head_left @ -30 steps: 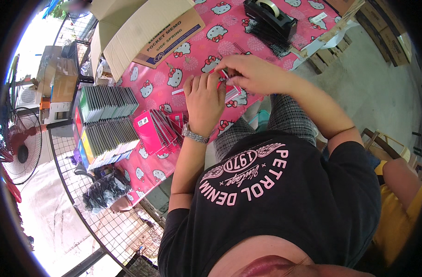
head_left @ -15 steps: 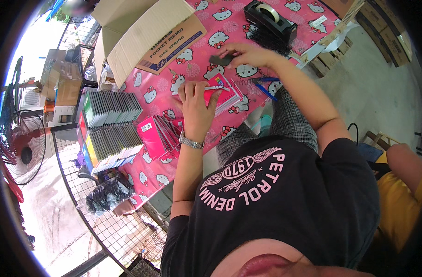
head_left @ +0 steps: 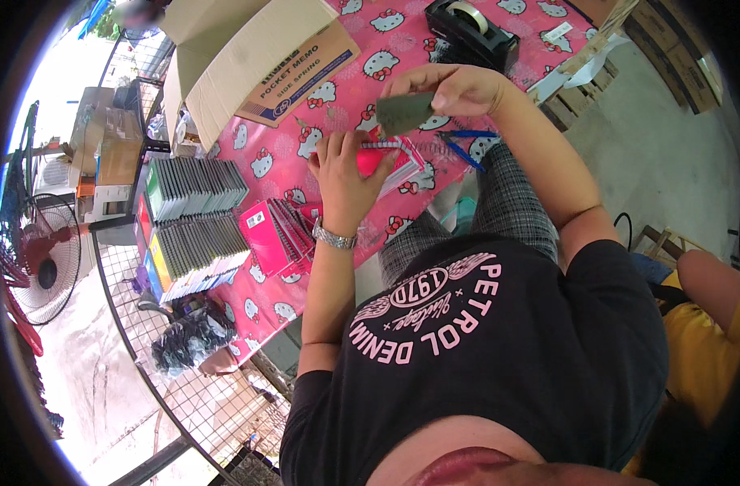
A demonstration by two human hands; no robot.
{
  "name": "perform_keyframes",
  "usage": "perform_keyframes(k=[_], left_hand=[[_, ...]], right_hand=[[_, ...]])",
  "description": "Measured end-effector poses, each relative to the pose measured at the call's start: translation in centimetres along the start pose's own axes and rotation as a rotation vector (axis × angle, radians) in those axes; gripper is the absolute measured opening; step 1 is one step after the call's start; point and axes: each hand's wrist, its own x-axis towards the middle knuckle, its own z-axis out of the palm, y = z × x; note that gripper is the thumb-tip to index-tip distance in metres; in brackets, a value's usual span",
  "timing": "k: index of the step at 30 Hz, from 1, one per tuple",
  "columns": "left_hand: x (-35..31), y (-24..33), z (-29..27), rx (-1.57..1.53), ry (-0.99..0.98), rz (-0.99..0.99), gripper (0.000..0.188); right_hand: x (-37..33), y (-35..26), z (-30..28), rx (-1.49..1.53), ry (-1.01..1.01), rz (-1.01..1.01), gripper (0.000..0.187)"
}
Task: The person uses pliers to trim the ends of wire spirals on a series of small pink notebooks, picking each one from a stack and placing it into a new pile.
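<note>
A dark grey-green flat rectangular piece (head_left: 405, 114) is pinched between the thumb and fingers of my right hand (head_left: 459, 89), above the pink-red notebooks. My left hand (head_left: 346, 172) grips the upper edge of a pink-red notebook (head_left: 376, 159) on a small stack; its fingers partly cover the cover. A pale strip runs along that edge. Beside the stack, toward my right leg, lie blue-handled pliers (head_left: 470, 139) and some thin wire coil (head_left: 427, 148). Left of my wrist, several pink spiral notebooks (head_left: 266, 235) lie fanned out on the table.
Two rows of stacked spiral notebooks (head_left: 196, 190) stand at the left table edge. An open cardboard box (head_left: 301, 77) and a black tape dispenser (head_left: 475, 36) are at the far side. A standing fan (head_left: 46, 263) is at left; a person in yellow (head_left: 706, 356) is at right.
My right hand has drawn nearer and slightly right, turning the dark piece so its broad face shows. My left hand has barely shifted on the notebook.
</note>
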Motion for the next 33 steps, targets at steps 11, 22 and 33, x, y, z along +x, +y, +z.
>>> perform_keyframes(k=[11,22,33], left_hand=[[0.3,-1.9,-0.7,-0.102,0.037,-0.022,0.04],[0.6,-3.8,-1.4,-0.328,-0.041,-0.184,0.036],[-0.2,-4.9,0.1,-0.559,0.021,-0.325,0.028]], right_hand=[[1.2,-0.3,-0.1,-0.117,-0.007,0.0,0.043],[3.8,-0.5,0.1,-0.389,0.01,0.202,0.043],[2.4,12.6,-6.5,-0.898,0.549,0.103,0.045]])
